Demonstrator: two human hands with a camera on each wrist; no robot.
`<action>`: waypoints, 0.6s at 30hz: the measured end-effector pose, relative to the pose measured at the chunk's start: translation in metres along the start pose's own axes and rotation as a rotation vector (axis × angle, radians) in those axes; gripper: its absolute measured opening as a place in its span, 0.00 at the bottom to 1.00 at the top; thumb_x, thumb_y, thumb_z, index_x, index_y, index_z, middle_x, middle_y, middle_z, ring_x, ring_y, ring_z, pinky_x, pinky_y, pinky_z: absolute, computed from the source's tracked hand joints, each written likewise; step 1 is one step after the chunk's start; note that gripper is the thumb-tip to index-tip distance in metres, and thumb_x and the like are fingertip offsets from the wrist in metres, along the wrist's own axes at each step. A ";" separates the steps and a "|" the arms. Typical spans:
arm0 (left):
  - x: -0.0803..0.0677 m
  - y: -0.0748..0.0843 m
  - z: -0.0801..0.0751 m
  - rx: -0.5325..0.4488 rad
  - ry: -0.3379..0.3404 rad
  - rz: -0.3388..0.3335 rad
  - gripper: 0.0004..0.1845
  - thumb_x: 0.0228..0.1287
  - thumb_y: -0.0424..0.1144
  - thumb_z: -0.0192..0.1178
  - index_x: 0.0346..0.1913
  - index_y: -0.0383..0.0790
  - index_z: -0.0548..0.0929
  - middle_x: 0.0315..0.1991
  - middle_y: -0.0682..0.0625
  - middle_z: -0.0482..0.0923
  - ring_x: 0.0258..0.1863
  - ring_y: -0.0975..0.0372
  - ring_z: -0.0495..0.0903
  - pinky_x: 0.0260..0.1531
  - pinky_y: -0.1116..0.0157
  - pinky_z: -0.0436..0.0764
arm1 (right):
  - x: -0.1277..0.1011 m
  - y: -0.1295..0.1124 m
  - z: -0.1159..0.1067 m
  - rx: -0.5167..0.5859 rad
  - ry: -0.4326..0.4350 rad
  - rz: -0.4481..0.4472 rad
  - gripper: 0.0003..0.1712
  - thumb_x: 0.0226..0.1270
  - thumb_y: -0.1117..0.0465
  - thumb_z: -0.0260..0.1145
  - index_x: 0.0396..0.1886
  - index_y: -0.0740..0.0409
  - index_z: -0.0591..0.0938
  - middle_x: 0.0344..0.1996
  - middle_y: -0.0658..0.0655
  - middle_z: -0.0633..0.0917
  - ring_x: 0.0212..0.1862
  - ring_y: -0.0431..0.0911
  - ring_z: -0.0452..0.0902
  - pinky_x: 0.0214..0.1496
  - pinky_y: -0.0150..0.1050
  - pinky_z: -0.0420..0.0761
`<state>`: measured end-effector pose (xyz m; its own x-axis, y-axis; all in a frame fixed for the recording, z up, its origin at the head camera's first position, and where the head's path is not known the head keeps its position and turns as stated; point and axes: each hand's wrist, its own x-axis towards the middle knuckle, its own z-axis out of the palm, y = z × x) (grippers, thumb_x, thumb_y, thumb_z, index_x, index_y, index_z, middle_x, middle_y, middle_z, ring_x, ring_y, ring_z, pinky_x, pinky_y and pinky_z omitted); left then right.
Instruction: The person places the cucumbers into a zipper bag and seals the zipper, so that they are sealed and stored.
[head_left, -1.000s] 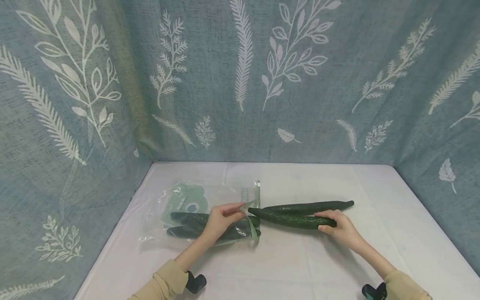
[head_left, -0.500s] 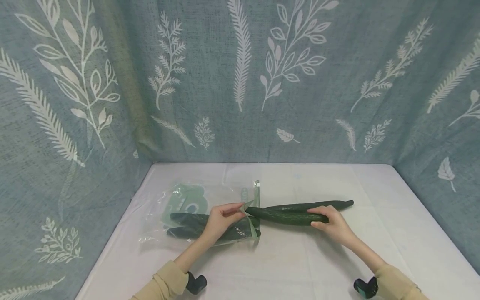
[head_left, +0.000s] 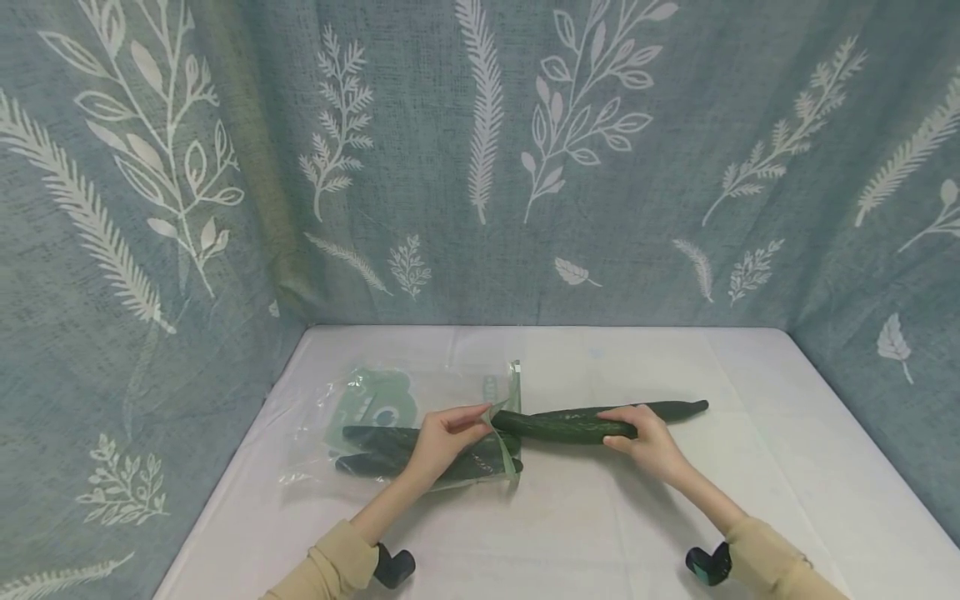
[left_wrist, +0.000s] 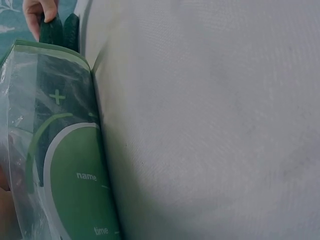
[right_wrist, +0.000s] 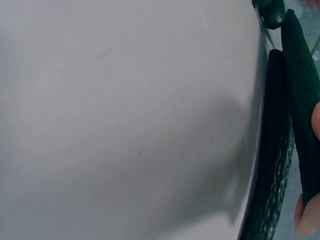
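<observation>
My left hand [head_left: 441, 446] pinches the green-edged rim of a clear zip bag [head_left: 453, 383] at its opening. Inside the bag lie two dark green cucumbers [head_left: 375, 437], partly hidden by that hand. My right hand [head_left: 651, 446] grips a third cucumber [head_left: 562, 428] near its right end. The left tip of this cucumber is right at the bag's mouth, behind the pinched rim. Another cucumber [head_left: 678, 410] lies on the table just behind the held one; in the right wrist view this lying cucumber [right_wrist: 272, 175] runs alongside it.
A white cloth covers the table [head_left: 600, 517]. Blue-green curtains [head_left: 435, 167] with white leaf prints stand behind and at both sides. Dark wrist devices [head_left: 393, 567] show at both cuffs.
My right hand has moved left along with the cucumber, bringing its tip into the bag's mouth. The left hand and the bag have stayed in place.
</observation>
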<state>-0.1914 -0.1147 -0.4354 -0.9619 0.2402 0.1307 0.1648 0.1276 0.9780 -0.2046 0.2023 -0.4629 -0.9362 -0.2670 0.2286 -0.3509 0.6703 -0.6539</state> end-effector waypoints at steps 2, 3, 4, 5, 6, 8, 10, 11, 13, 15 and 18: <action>0.000 0.000 0.000 -0.001 -0.002 -0.003 0.18 0.54 0.29 0.61 0.49 0.29 0.77 0.46 0.37 0.78 0.44 0.55 0.80 0.43 0.69 0.79 | 0.002 -0.001 0.002 -0.003 0.000 -0.009 0.20 0.50 0.63 0.69 0.45 0.58 0.81 0.44 0.57 0.82 0.46 0.51 0.71 0.47 0.52 0.73; 0.000 0.001 0.000 -0.003 -0.003 -0.004 0.18 0.54 0.29 0.61 0.49 0.29 0.77 0.46 0.36 0.78 0.44 0.55 0.80 0.43 0.69 0.79 | 0.004 -0.002 0.003 -0.006 0.001 -0.016 0.20 0.49 0.63 0.69 0.45 0.58 0.81 0.44 0.57 0.82 0.47 0.53 0.72 0.48 0.53 0.72; 0.000 0.000 -0.001 -0.004 -0.003 -0.007 0.18 0.54 0.29 0.61 0.49 0.29 0.77 0.46 0.36 0.78 0.44 0.55 0.80 0.43 0.69 0.79 | 0.005 -0.003 0.004 -0.008 0.003 -0.022 0.20 0.49 0.64 0.69 0.45 0.58 0.81 0.44 0.57 0.82 0.47 0.53 0.72 0.49 0.54 0.72; 0.000 0.000 -0.001 -0.007 -0.005 -0.007 0.18 0.54 0.28 0.61 0.49 0.29 0.77 0.46 0.36 0.78 0.43 0.55 0.80 0.43 0.69 0.79 | 0.006 -0.003 0.005 -0.011 0.004 -0.030 0.20 0.49 0.64 0.69 0.45 0.58 0.81 0.43 0.57 0.82 0.48 0.54 0.72 0.50 0.55 0.71; 0.000 0.000 -0.001 -0.007 -0.006 -0.006 0.18 0.54 0.28 0.61 0.49 0.29 0.77 0.46 0.36 0.78 0.43 0.56 0.80 0.42 0.69 0.79 | 0.008 -0.004 0.006 -0.013 0.005 -0.038 0.20 0.49 0.64 0.70 0.45 0.58 0.81 0.43 0.57 0.82 0.47 0.54 0.72 0.50 0.54 0.72; 0.000 0.000 -0.002 -0.004 -0.007 -0.001 0.18 0.54 0.28 0.61 0.49 0.29 0.77 0.46 0.36 0.78 0.42 0.59 0.81 0.42 0.69 0.79 | 0.011 -0.006 0.009 -0.008 0.006 -0.050 0.20 0.49 0.64 0.70 0.45 0.59 0.81 0.43 0.56 0.83 0.47 0.53 0.72 0.49 0.53 0.72; 0.000 0.000 -0.002 -0.004 -0.008 0.006 0.18 0.54 0.28 0.61 0.49 0.29 0.77 0.46 0.36 0.78 0.41 0.62 0.81 0.42 0.69 0.79 | 0.013 -0.008 0.011 0.003 0.006 -0.054 0.20 0.48 0.65 0.70 0.44 0.59 0.81 0.42 0.56 0.83 0.46 0.52 0.73 0.48 0.52 0.72; 0.000 0.000 -0.002 -0.006 -0.009 0.010 0.18 0.54 0.28 0.61 0.49 0.29 0.77 0.46 0.36 0.78 0.41 0.63 0.81 0.42 0.69 0.79 | 0.015 -0.009 0.012 0.007 0.007 -0.059 0.20 0.48 0.65 0.70 0.44 0.59 0.81 0.42 0.56 0.83 0.46 0.52 0.73 0.48 0.52 0.72; 0.000 0.001 -0.002 -0.010 -0.007 0.013 0.17 0.54 0.29 0.61 0.49 0.29 0.77 0.46 0.36 0.78 0.40 0.67 0.81 0.42 0.69 0.79 | 0.017 -0.010 0.015 0.013 0.006 -0.065 0.20 0.48 0.65 0.70 0.44 0.59 0.81 0.42 0.56 0.83 0.46 0.52 0.73 0.48 0.52 0.72; 0.000 0.001 -0.001 -0.012 -0.003 0.012 0.17 0.53 0.29 0.61 0.49 0.29 0.77 0.46 0.36 0.78 0.39 0.69 0.80 0.42 0.69 0.80 | 0.019 -0.012 0.018 0.020 0.007 -0.070 0.20 0.48 0.65 0.70 0.44 0.59 0.81 0.42 0.56 0.83 0.46 0.52 0.74 0.48 0.52 0.72; 0.000 0.002 -0.001 -0.013 0.003 0.010 0.17 0.53 0.29 0.61 0.48 0.29 0.77 0.46 0.36 0.78 0.38 0.71 0.80 0.42 0.69 0.80 | 0.022 -0.014 0.023 0.023 0.000 -0.082 0.20 0.48 0.64 0.70 0.44 0.59 0.81 0.42 0.56 0.83 0.46 0.52 0.74 0.49 0.51 0.73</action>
<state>-0.1915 -0.1149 -0.4337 -0.9609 0.2384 0.1410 0.1715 0.1124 0.9787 -0.2195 0.1712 -0.4653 -0.9042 -0.3205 0.2822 -0.4260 0.6297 -0.6497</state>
